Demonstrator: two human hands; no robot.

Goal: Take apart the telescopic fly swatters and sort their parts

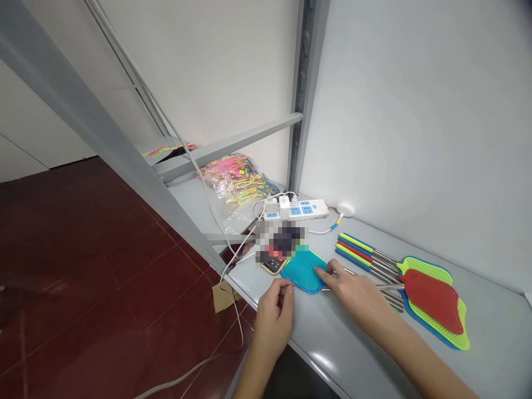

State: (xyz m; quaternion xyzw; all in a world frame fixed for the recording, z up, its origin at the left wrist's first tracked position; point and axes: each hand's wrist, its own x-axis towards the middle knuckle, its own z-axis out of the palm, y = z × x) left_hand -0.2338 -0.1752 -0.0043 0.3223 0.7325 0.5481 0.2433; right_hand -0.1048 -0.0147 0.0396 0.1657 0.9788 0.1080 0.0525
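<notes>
Blue fly swatter (pixel 305 270) heads lie stacked on the grey shelf, with a yellow-green edge showing beneath. My right hand (pixel 341 281) is over their neck end, its index finger stretched onto the top blue mesh and the other fingers bent around the neck. Metal rods run from under this hand to the right. Close to the stack's near corner, my left hand (pixel 275 310) has its fingers curled in, and nothing shows in them. A second pile of swatters, with a red fly swatter (pixel 434 299) on top, lies to the right, handles pointing left.
A white power strip (pixel 318 209) with plugged-in chargers sits at the back. A phone (pixel 272 266), partly under a pixelated patch, lies left of the blue swatters. White cables (pixel 208 202) hang over the shelf's left edge. Colourful bagged cords (pixel 236 174) lie beyond the metal frame (pixel 233 145).
</notes>
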